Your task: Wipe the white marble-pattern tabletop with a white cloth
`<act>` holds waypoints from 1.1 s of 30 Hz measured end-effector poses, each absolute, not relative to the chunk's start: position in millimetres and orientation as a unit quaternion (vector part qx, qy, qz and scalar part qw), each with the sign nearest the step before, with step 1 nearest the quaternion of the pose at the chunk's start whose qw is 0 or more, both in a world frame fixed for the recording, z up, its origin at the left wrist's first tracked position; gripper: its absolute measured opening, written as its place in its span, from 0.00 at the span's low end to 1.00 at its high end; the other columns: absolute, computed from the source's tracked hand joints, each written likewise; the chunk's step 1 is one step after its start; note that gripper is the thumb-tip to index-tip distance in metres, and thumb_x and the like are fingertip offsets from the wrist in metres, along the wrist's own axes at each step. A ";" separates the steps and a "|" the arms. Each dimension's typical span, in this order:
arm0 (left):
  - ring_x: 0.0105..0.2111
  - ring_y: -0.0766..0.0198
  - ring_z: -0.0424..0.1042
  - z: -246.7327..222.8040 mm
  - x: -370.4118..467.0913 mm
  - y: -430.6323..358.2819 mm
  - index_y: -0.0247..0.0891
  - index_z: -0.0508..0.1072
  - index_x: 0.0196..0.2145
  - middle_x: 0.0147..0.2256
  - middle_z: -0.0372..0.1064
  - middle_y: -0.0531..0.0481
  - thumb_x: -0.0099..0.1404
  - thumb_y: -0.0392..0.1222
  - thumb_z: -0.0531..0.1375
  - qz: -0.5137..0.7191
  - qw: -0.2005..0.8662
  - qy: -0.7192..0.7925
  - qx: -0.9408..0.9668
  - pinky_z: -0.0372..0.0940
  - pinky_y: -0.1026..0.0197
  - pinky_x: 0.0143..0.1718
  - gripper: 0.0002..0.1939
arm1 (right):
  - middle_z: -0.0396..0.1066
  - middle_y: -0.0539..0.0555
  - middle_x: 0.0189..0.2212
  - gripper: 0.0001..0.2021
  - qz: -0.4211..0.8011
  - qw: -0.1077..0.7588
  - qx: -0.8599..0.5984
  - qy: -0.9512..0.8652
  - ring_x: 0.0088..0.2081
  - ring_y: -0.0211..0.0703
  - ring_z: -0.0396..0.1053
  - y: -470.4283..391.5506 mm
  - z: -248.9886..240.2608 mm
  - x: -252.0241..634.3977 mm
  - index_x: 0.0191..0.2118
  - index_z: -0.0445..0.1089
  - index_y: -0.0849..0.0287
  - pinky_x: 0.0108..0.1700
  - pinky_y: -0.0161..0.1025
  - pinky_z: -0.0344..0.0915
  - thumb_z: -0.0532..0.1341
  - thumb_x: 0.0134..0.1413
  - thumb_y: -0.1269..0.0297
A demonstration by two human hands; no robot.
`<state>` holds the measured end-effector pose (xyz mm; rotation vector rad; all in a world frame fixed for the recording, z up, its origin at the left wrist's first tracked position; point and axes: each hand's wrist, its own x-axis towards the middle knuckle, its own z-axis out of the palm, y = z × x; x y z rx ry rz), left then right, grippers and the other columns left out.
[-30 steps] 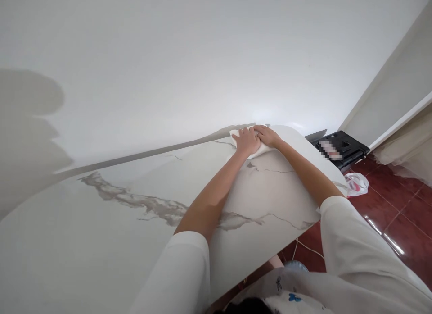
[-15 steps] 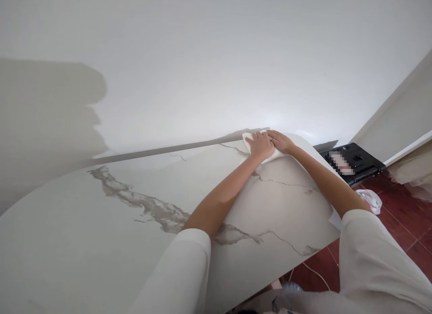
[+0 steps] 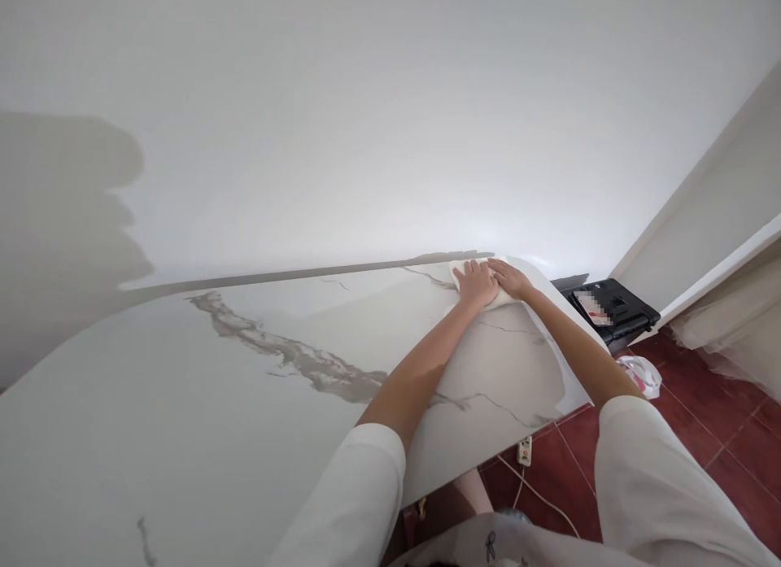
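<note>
The left hand [image 3: 479, 285] and the right hand [image 3: 511, 279] lie side by side, palms down with fingers extended, covering much of a soft white cloth [image 3: 503, 299] near the far right corner of a white, grey-veined, marble-patterned surface [image 3: 244, 420]. The surface is cut off at the left and lower margins. Beyond its right end stands a black plastic case [image 3: 631, 308]; pixelation masks part of its top, and its interior is hidden. On the red tiled floor [image 3: 689, 412], a crumpled white plastic bag [image 3: 647, 376] shows pink, perhaps contents or print.
</note>
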<state>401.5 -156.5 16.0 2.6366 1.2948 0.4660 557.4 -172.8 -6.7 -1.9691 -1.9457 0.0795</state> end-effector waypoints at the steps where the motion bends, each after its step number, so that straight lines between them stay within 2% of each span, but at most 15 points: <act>1: 0.65 0.48 0.51 16.2 398.7 -161.3 0.33 0.62 0.61 0.65 0.55 0.35 0.71 0.44 0.42 0.158 0.083 0.434 0.883 0.46 0.37 0.64 0.26 | 0.58 0.53 0.67 0.26 0.028 0.181 -0.702 -0.688 0.68 0.46 0.52 -177.2 -6.8 554.9 0.64 0.62 0.56 0.70 0.52 0.50 0.45 0.63 0.64; 10: 0.63 0.49 0.55 16.6 379.2 -196.6 0.34 0.63 0.59 0.61 0.60 0.36 0.71 0.44 0.42 0.170 0.091 0.418 0.888 0.48 0.38 0.63 0.24 | 0.56 0.53 0.67 0.27 0.021 0.171 -0.717 -0.676 0.69 0.47 0.51 -220.7 -4.8 531.2 0.65 0.61 0.58 0.71 0.52 0.48 0.44 0.64 0.64; 17: 0.65 0.46 0.52 16.3 366.1 -238.9 0.34 0.62 0.60 0.64 0.56 0.34 0.71 0.44 0.42 0.137 0.085 0.420 0.893 0.47 0.35 0.63 0.25 | 0.56 0.53 0.68 0.27 0.035 0.177 -0.711 -0.680 0.69 0.49 0.50 -263.6 -7.4 520.3 0.65 0.60 0.58 0.71 0.54 0.48 0.46 0.62 0.65; 21: 0.64 0.45 0.52 18.1 359.6 -261.8 0.34 0.62 0.60 0.63 0.57 0.34 0.71 0.44 0.43 0.129 0.086 0.416 0.896 0.47 0.33 0.63 0.24 | 0.58 0.50 0.67 0.26 0.032 0.196 -0.696 -0.690 0.69 0.51 0.52 -286.6 -12.1 519.0 0.64 0.62 0.54 0.70 0.56 0.49 0.47 0.62 0.64; 26: 0.65 0.46 0.51 21.4 348.3 -282.6 0.34 0.61 0.60 0.64 0.56 0.34 0.71 0.43 0.42 0.112 0.086 0.401 0.905 0.47 0.33 0.63 0.24 | 0.57 0.55 0.67 0.26 0.011 0.188 -0.688 -0.701 0.69 0.51 0.52 -311.8 -16.1 509.6 0.65 0.60 0.59 0.70 0.56 0.49 0.46 0.64 0.65; 33: 0.66 0.45 0.50 21.4 334.4 -308.1 0.33 0.60 0.61 0.65 0.54 0.34 0.71 0.43 0.41 0.098 0.073 0.397 0.909 0.48 0.34 0.63 0.25 | 0.56 0.56 0.67 0.26 -0.004 0.169 -0.692 -0.702 0.69 0.50 0.50 -343.0 -14.8 491.3 0.66 0.58 0.59 0.70 0.54 0.49 0.44 0.66 0.63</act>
